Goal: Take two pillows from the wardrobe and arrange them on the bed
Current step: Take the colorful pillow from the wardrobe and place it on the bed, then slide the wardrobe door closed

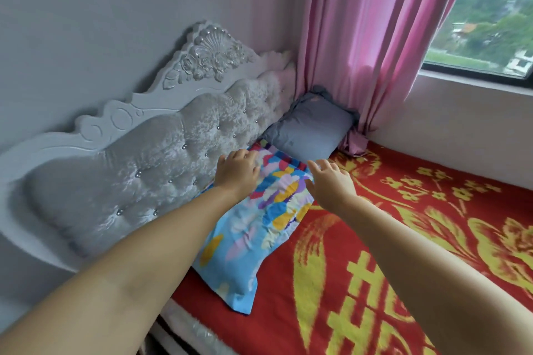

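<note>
Arranging step: blue patterned pillow lies against tufted grey headboard, plain grey pillow at its 1 o'clock. Left hand presses it, fingers spread; right hand hovers, fingers apart. Next, probably: square it on the red-and-gold bed blanket

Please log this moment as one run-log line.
left hand: on colourful pillow | right hand: open at its edge | grey pillow: by headboard

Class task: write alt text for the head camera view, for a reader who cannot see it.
Two bare hands, left hand and right hand, reach over a colourful patterned pillow lying along a tufted grey headboard. A grey pillow sits beyond it in the corner by pink curtains, on a red and yellow blanket.
</note>
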Demonstrator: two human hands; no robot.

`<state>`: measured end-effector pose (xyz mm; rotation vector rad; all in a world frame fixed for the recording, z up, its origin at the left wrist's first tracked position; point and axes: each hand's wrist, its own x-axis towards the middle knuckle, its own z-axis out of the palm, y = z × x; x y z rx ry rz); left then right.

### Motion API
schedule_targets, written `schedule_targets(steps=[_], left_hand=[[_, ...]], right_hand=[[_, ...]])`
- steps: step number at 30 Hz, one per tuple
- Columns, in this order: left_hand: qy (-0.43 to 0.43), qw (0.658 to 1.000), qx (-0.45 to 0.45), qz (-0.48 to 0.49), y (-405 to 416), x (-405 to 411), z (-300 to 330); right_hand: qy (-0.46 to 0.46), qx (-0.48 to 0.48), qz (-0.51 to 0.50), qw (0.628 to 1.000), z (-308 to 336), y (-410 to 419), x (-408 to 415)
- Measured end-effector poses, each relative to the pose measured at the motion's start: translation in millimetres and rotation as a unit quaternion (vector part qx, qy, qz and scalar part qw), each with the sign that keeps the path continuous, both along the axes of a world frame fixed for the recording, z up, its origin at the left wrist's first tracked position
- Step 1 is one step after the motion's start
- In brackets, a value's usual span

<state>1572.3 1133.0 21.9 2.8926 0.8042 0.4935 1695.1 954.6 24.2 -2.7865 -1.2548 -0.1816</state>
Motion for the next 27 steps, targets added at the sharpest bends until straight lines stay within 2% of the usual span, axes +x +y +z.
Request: schedule_targets(steps=[6,11,15,18,27], left_hand=[[0.016,0.997,-0.032,0.072,-32.5,-104.8,-16.5],[0.051,0.984,-0.072,0.153,-90.9,-220.6,-49.5],[0.054,0.970,-0.045,0.234,-115.7,-299.1,-38.0],[0.065,0.953,-0.012,0.295,-142.5,-349.7,-29.6],[0.060,0.865,-0.073,0.493,-291.4,-465.1,-63.5]], right_hand=[[0.033,-0.018,0.071,0.997,-16.7,-6.4,-77.1],[0.085,-0.078,0.169,0.979,-48.1,-21.6,-171.0],[0.067,-0.093,0.267,0.957,-45.3,-14.2,-230.3],[0.062,-0.084,0.350,0.931,-33.4,-8.5,-270.5],[0.019,-0.119,0.563,0.818,-49.3,-61.8,-401.1]])
